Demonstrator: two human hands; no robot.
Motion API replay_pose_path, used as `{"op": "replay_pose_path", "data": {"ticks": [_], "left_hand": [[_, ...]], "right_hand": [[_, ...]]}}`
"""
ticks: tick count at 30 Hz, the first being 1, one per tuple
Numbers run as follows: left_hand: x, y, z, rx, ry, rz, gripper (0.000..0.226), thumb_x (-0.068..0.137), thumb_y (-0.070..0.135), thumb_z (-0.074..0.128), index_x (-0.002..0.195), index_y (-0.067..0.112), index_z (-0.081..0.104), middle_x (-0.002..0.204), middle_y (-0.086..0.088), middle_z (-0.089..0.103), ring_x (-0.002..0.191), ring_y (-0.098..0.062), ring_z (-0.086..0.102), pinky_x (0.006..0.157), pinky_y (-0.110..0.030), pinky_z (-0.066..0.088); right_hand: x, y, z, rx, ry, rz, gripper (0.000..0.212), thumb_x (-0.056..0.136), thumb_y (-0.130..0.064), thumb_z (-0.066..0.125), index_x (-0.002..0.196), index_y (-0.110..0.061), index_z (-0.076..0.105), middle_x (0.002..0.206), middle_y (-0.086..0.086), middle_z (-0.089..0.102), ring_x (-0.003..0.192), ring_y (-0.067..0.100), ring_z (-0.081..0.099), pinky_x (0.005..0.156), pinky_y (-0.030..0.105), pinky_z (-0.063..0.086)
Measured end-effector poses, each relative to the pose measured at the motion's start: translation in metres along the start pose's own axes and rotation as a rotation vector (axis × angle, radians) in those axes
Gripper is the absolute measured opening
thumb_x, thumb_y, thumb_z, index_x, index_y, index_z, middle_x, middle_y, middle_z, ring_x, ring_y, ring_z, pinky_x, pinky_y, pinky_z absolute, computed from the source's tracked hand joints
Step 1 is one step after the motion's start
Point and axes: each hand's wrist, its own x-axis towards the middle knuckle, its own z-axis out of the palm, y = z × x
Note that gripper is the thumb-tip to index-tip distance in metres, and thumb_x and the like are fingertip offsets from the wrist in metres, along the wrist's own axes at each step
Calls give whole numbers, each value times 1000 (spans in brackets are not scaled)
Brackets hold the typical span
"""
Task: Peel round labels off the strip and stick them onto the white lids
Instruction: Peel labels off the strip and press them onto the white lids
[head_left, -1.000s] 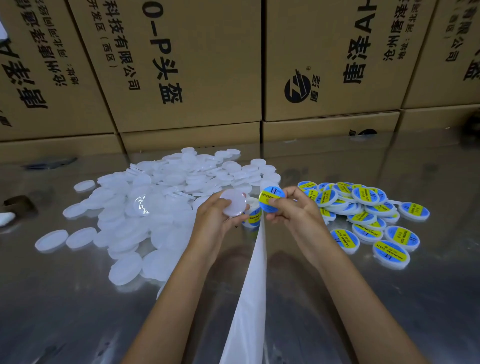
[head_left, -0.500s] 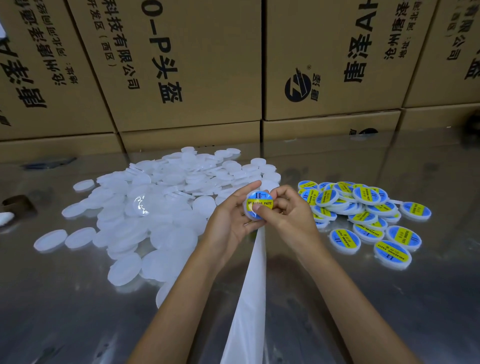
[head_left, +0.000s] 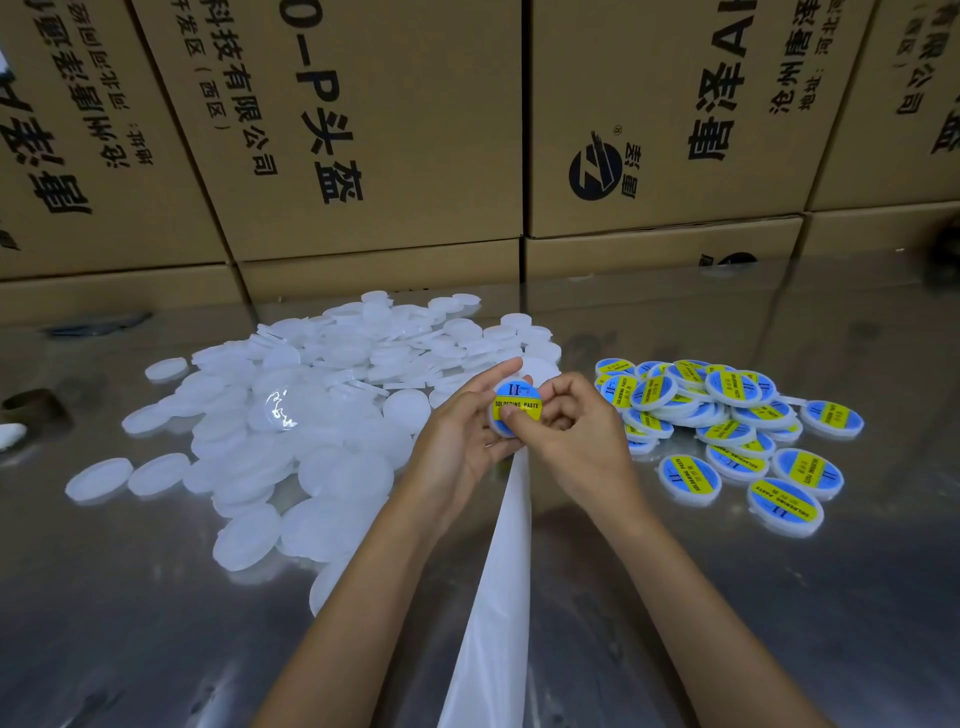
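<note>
Left hand (head_left: 457, 441) fingers curled upward, right hand (head_left: 576, 436) fingers curled, thumb pressing

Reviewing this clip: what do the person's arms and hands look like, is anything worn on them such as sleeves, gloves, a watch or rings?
Both forearms are bare as far as the frame shows, with no sleeve edge in view. The left hand and right hand are ungloved. No watch, bracelet or wristband shows on either wrist, and no ring is visible on the fingers that can be seen. No marks or tape appear on them.

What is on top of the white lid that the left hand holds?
A round blue and yellow label reading "SOLDERING PASTE" covers the lid held by the left hand. The right hand presses its thumb on the label's lower part, hiding the print there.
</note>
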Motion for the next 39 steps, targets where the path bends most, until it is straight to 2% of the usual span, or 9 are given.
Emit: {"op": "replay_pose_path", "data": {"ticks": [5, 9, 15, 21, 26, 29, 33, 36, 39], "left_hand": [[2, -1, -1, -51, 1, -14, 38, 103, 11, 37, 130, 18, 64, 132, -13, 67, 115, -30, 66, 93, -35, 56], [2, 1, -3, -180, -24, -14, 41, 94, 11, 47, 132, 13, 62, 135, -15, 64, 119, -33, 63, 102, -42, 51], [-1, 0, 3, -269, -97, -29, 49, 86, 16, 54, 134, 9, 61, 132, -19, 65, 118, -36, 65, 96, -41, 57], [0, -1, -3, -211, -143, -57, 38, 97, 16, 48, 133, 12, 63, 131, -15, 66, 123, -33, 63, 102, -43, 53], [1, -5, -4, 246, 18, 92, 37, 98, 3, 54, 123, 24, 70, 113, -2, 75, 100, -20, 72, 77, -31, 59], [-1, -9, -5, 402, 74, 111, 34, 93, 0, 66, 119, 22, 72, 111, -1, 75, 98, -22, 74, 77, -35, 63], [-3, -4, -5, 231, 162, 134, 31, 86, 0, 75, 114, 13, 71, 100, -11, 78, 86, -28, 76, 74, -35, 63], [-2, 1, -8, 206, 264, 183, 17, 84, 9, 79, 98, 10, 71, 87, -15, 77, 74, -27, 74, 65, -32, 61], [-3, 0, -7, 184, 303, 174, 18, 82, 20, 82, 86, 8, 69, 82, -15, 77, 72, -24, 72, 70, -37, 62]], "right_hand": [[-1, 3, 2, -147, 42, -40, 31, 75, -34, 82, 89, -27, 56, 64, -9, 57, 56, -1, 51, 59, 16, 40], [-2, 4, 1, -184, 46, -14, 51, 70, -50, 81, 99, -37, 41, 62, -9, 53, 57, 0, 53, 56, 13, 39], [-7, 5, 1, -415, 47, -19, 67, 60, -87, 57, 73, -24, 40, 59, -11, 50, 58, 9, 50, 58, 36, 45], [-6, 6, -4, -424, 70, -140, 53, 91, -68, 45, 63, -25, 32, 54, -7, 40, 55, 13, 39, 54, 36, 37], [-3, 5, -5, -419, 87, -148, 38, 104, -39, 40, 70, -22, 42, 55, -6, 41, 62, 20, 42, 61, 42, 41], [-4, 3, -5, -336, 117, -138, 38, 105, -33, 40, 68, -23, 39, 55, -8, 41, 60, 16, 40, 60, 38, 37], [-5, 3, -7, -278, 88, -92, 43, 98, -57, 40, 70, -24, 38, 61, -18, 52, 60, 8, 45, 59, 35, 36], [-9, 1, -5, -459, -8, -98, 63, 76, -86, 41, 72, -23, 37, 63, -21, 52, 60, 9, 48, 55, 32, 37], [-13, 2, 0, -574, -45, -133, 72, 62, -95, 43, 70, -25, 34, 67, -23, 51, 66, 7, 49, 51, 30, 30]]}}
